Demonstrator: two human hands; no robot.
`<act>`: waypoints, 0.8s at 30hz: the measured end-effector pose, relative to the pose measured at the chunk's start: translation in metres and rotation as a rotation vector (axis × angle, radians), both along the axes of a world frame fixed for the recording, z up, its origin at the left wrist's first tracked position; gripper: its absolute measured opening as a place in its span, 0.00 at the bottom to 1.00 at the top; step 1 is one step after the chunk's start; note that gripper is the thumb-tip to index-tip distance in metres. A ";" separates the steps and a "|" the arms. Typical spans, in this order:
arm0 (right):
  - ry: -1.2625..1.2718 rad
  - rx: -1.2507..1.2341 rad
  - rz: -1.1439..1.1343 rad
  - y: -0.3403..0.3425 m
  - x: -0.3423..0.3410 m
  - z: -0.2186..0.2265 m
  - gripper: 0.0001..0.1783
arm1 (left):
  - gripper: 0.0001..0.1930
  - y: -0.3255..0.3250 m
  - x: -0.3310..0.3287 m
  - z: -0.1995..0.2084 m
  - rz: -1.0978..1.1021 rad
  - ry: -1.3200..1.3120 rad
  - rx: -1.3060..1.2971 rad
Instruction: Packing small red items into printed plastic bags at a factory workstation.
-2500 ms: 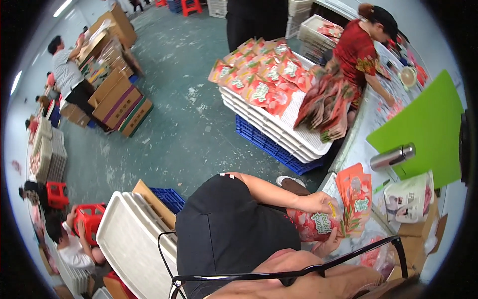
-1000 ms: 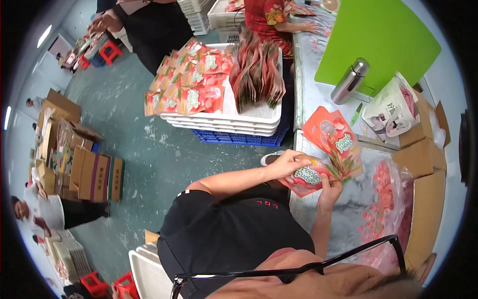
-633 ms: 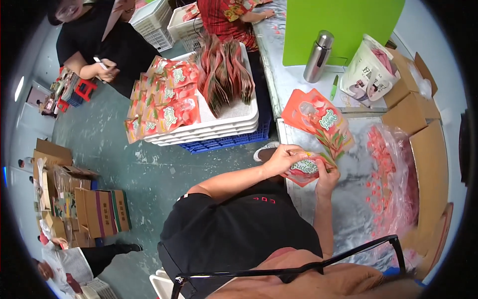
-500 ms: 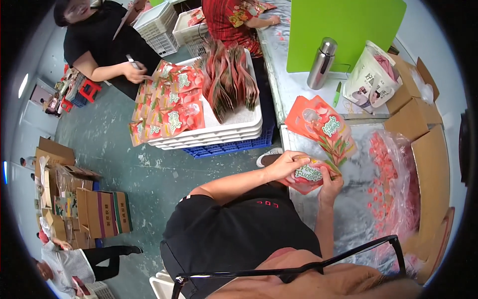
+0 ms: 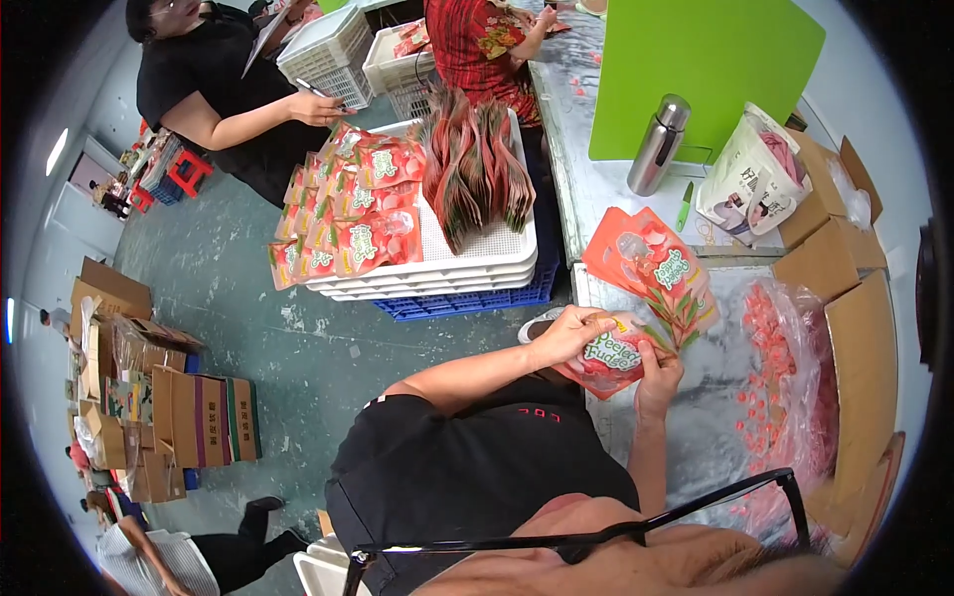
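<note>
A red-and-pink candy pouch [image 5: 609,362] with a printed front is held between my two hands, over the near edge of the table. My left hand [image 5: 570,336] pinches its upper left part, thumb on the front. My right hand [image 5: 658,379] is closed on its right edge, with the thumb on the front. Just beyond lies a fanned stack of flat matching pouches [image 5: 651,260] on the table. To the right, small red wrapped candies [image 5: 767,402] lie loose beside a clear plastic bag [image 5: 810,372].
Stacked white trays [image 5: 427,273] hold filled pouches [image 5: 373,238] and upright flat pouches [image 5: 475,174]. A steel flask [image 5: 660,144], green knife [image 5: 686,206], white bucket [image 5: 750,179] and cardboard boxes [image 5: 855,348] stand along the table. A person in black [image 5: 224,99] holds a pen beside the trays.
The pouch in my hands shows more of its front now, and my grip stays on it. The person by the trays has lifted the pen hand away from the pouches. The view has shifted slightly.
</note>
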State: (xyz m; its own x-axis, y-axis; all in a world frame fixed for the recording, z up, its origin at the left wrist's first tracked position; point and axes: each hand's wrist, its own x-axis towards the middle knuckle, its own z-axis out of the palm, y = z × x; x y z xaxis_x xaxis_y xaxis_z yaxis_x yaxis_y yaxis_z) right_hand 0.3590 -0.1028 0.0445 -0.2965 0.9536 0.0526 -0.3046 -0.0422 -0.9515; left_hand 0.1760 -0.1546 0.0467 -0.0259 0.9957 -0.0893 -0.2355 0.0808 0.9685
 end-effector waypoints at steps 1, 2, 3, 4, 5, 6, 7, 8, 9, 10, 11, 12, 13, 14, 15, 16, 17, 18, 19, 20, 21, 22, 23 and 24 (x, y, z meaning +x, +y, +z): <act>0.014 0.015 -0.018 0.001 -0.002 0.002 0.08 | 0.18 -0.001 -0.001 0.007 -0.012 -0.021 -0.007; 0.016 0.018 -0.015 0.001 -0.003 0.004 0.08 | 0.18 -0.001 -0.003 0.007 -0.010 -0.019 -0.004; 0.020 0.037 -0.030 0.002 -0.006 0.007 0.08 | 0.20 -0.001 -0.006 0.008 -0.017 0.035 0.103; 0.025 0.056 -0.045 0.002 -0.009 0.010 0.08 | 0.21 -0.002 -0.009 0.009 -0.025 0.091 0.210; 0.030 0.060 -0.039 0.002 -0.012 0.014 0.08 | 0.21 -0.003 -0.013 0.012 -0.019 0.095 0.214; 0.042 0.062 -0.006 0.002 -0.013 0.018 0.07 | 0.23 -0.006 -0.016 0.018 -0.029 0.180 0.232; 0.053 0.065 0.027 0.002 -0.015 0.020 0.07 | 0.24 -0.009 -0.020 0.024 -0.039 0.265 0.249; 0.055 0.069 0.029 0.001 -0.018 0.021 0.07 | 0.25 -0.015 -0.025 0.032 -0.071 0.207 0.158; 0.086 0.082 0.054 0.000 -0.021 0.023 0.07 | 0.25 -0.017 -0.026 0.032 -0.066 0.208 0.162; 0.116 0.095 0.079 -0.002 -0.024 0.024 0.06 | 0.25 -0.018 -0.028 0.031 -0.036 0.196 0.200; 0.117 0.099 0.082 -0.003 -0.027 0.026 0.06 | 0.26 -0.018 -0.029 0.031 -0.006 0.183 0.239; 0.144 0.071 0.071 -0.004 -0.030 0.028 0.06 | 0.26 -0.018 -0.030 0.031 0.007 0.159 0.224; 0.171 0.042 0.060 -0.005 -0.033 0.030 0.06 | 0.26 -0.018 -0.031 0.032 0.009 0.160 0.226; 0.172 0.045 0.061 -0.006 -0.034 0.032 0.06 | 0.26 -0.018 -0.032 0.034 -0.003 0.118 0.206; 0.160 0.064 0.056 -0.006 -0.035 0.035 0.05 | 0.25 -0.018 -0.033 0.037 -0.012 0.075 0.187; 0.148 0.083 0.050 -0.006 -0.036 0.037 0.04 | 0.25 -0.016 -0.032 0.031 -0.009 0.077 0.191; 0.149 0.087 0.053 -0.006 -0.037 0.037 0.04 | 0.24 -0.013 -0.031 0.020 0.040 0.061 0.235; 0.167 0.072 0.017 -0.007 -0.037 0.036 0.04 | 0.23 -0.013 -0.030 0.017 0.089 0.046 0.277; 0.185 0.058 -0.018 -0.008 -0.038 0.035 0.04 | 0.23 -0.015 -0.033 0.015 0.093 0.049 0.278; 0.188 0.058 -0.012 -0.007 -0.039 0.034 0.04 | 0.21 -0.018 -0.037 0.013 0.083 0.069 0.192; 0.169 0.074 -0.014 -0.006 -0.039 0.033 0.03 | 0.19 -0.021 -0.038 0.015 0.076 0.087 0.103; 0.151 0.090 -0.013 -0.005 -0.039 0.031 0.03 | 0.18 -0.023 -0.033 0.017 0.166 0.095 0.159; 0.154 0.089 0.000 -0.006 -0.037 0.031 0.03 | 0.18 -0.023 -0.030 0.021 0.179 0.098 0.159; 0.161 0.100 0.015 -0.007 -0.036 0.032 0.03 | 0.18 -0.024 -0.030 0.026 0.191 0.087 0.201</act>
